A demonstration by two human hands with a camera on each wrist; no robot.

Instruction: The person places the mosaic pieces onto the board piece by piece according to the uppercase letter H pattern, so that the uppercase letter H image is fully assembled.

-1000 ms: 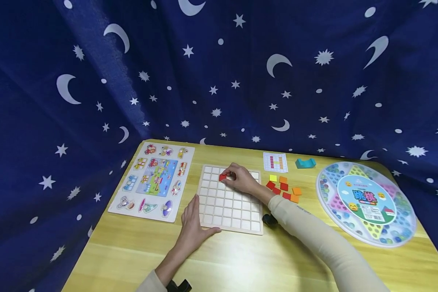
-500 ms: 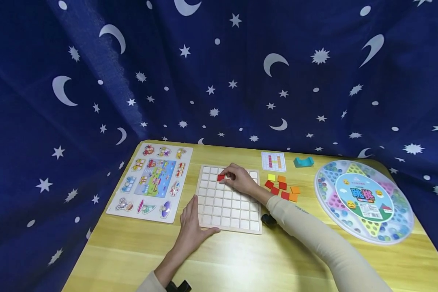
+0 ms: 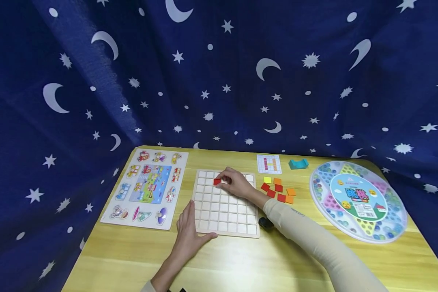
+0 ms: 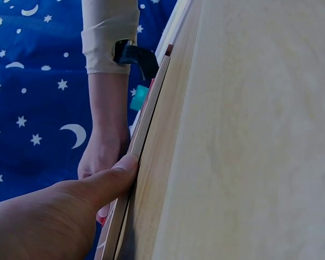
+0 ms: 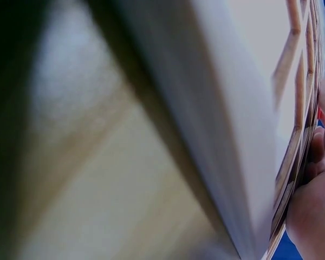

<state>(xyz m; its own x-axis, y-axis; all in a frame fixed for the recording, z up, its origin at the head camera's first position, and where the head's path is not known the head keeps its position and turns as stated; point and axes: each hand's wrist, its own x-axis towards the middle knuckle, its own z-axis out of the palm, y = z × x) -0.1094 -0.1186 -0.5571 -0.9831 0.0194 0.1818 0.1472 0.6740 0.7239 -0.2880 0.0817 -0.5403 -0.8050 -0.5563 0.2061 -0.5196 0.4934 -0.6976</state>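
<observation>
A square wooden grid board point(image 3: 235, 217) with pale cells lies on the table. My right hand point(image 3: 237, 185) reaches over its far part and pinches a small red square tile point(image 3: 217, 182) between thumb and fingertips, at a cell near the far left corner. My left hand point(image 3: 187, 237) rests at the board's near left corner, fingers stretched along the left side and thumb against the front edge. In the left wrist view, the left thumb point(image 4: 111, 181) presses on the board's edge. The right wrist view shows the board's rim close up, blurred, with the right hand point(image 5: 314, 203) partly cut off.
Several loose red, orange and yellow tiles point(image 3: 278, 188) lie right of the board. Behind them are a pattern card point(image 3: 269, 164) and a teal block point(image 3: 298, 164). A round marble game box point(image 3: 325, 211) stands at right, a picture peg puzzle point(image 3: 169, 194) at left.
The head view has shifted slightly. Both hands and the red tile keep nearly the same places on the board.
</observation>
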